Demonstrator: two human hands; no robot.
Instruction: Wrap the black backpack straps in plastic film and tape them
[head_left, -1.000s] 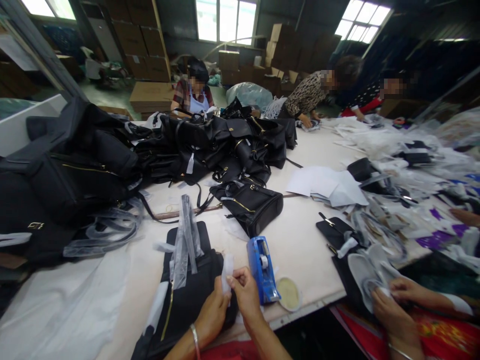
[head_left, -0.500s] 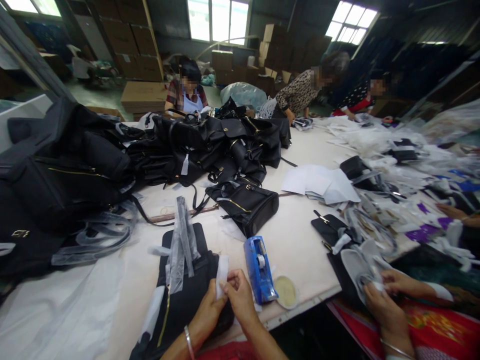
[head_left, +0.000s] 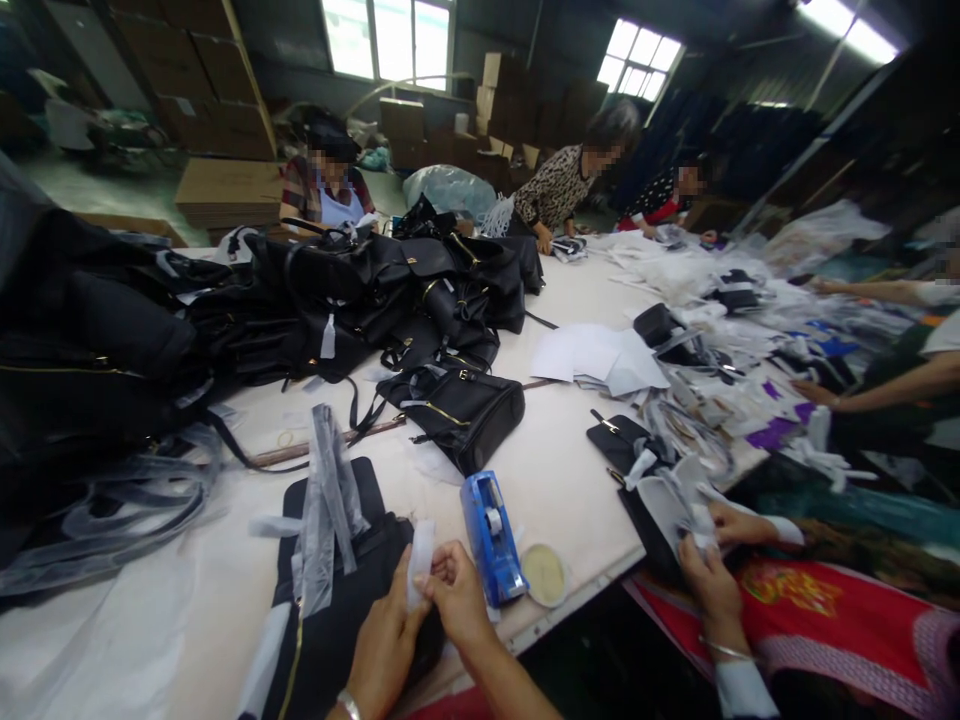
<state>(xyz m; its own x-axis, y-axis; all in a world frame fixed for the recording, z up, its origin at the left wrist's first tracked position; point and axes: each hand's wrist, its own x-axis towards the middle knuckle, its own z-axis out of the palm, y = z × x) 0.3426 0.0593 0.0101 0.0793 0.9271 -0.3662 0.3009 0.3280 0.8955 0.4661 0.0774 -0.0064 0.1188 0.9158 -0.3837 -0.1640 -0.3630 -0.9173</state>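
Note:
My left hand (head_left: 384,630) and my right hand (head_left: 456,592) meet over the side of a black bag (head_left: 360,560) lying on the table. Between them is a white strip of thin wrapping (head_left: 421,560), standing up from the bag's edge. The left fingers are closed around its lower part, and the right thumb and fingertips pinch its edge. Clear plastic sleeves (head_left: 322,520) cover the bag's straps, and a gold zipper (head_left: 294,650) runs down its front. Just right of my hands stands a blue tape dispenser (head_left: 491,545), with a small round dish (head_left: 544,575) beside it.
Black bags (head_left: 360,290) are heaped at the left and back. One black bag (head_left: 457,405) lies mid-table, near white paper sheets (head_left: 592,355). At right, a co-worker's hands (head_left: 709,560) handle another bag. Other people work along the far side.
The camera view has swung to the right, so everything sits further left. My hands keep hold of the white strip over the bag, with only slight finger movement.

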